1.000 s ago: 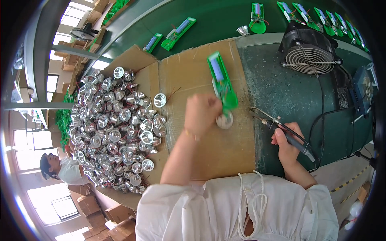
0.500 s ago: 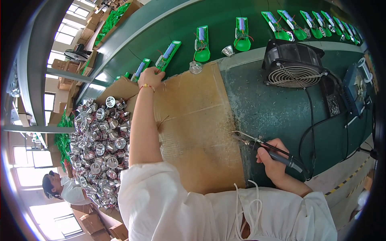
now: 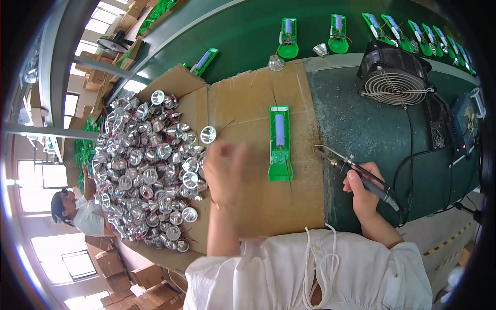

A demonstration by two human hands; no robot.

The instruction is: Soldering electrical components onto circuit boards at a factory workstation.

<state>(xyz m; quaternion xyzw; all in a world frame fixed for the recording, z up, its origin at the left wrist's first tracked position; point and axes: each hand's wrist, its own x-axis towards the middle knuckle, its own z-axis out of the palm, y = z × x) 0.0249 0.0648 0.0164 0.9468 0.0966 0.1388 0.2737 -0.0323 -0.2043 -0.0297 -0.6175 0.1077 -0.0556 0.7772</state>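
My right hand [image 3: 363,192] is wrapped round a soldering iron [image 3: 381,194], which has a thin metal tube alongside its tip and points left over the cardboard's right edge. A green plastic housing [image 3: 280,173] lies lengthwise on the cardboard sheet [image 3: 248,103] in front of me. It carries a blue cylindrical battery [image 3: 279,129], a small circuit board and thin wires. My left hand [image 3: 223,173], smeared by motion, hovers left of the housing, beside a heap of silvery reflector cups [image 3: 150,175]. Whether its fingers hold anything is not visible.
More green housings [image 3: 338,36] with batteries stand along the far green surface. Two reflector cups [image 3: 321,49] sit near them. A black fan [image 3: 395,77] is at the far right, with a blue soldering station [image 3: 462,124] and cables beyond. A person [image 3: 88,214] is at far left.
My left hand has come back from the far row toward the reflector heap. A green housing now lies on the cardboard. The iron stays in my right hand, and the whole view has shifted.
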